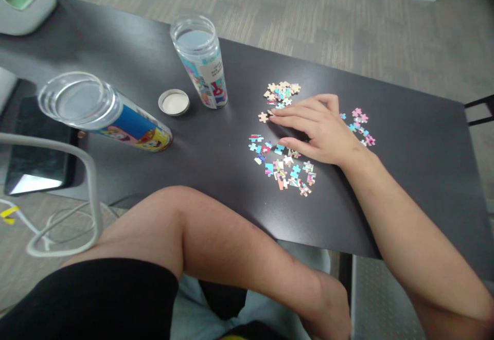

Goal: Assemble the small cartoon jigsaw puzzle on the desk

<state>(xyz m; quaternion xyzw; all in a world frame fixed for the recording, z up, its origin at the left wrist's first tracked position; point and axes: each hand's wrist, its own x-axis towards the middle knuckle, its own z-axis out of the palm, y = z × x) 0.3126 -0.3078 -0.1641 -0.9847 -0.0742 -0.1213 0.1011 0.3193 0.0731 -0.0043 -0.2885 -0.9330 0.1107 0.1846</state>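
Note:
My right hand (318, 129) lies over the table with its fingers stretched out and spread. Its fingertips touch a jigsaw piece (263, 117) that shows its plain wooden back. Just beyond them is a small heap of puzzle pieces (281, 92), some wooden side up. Colourful picture-side-up pieces (280, 170) lie scattered on the near side of the thumb, and mostly pink and blue ones (360, 124) lie to the right, partly behind the hand. My left forearm crosses the table's near edge, and my left hand (331, 299) hangs low at the bottom, its fingers hidden.
On the dark table (239, 124) to the left stand two clear-topped tubes with printed sides, one blue and yellow (139, 126), one lighter (206, 70). Between them lies a round lid (174, 102). A black tablet (40, 144) and a white cable (90, 175) are at far left.

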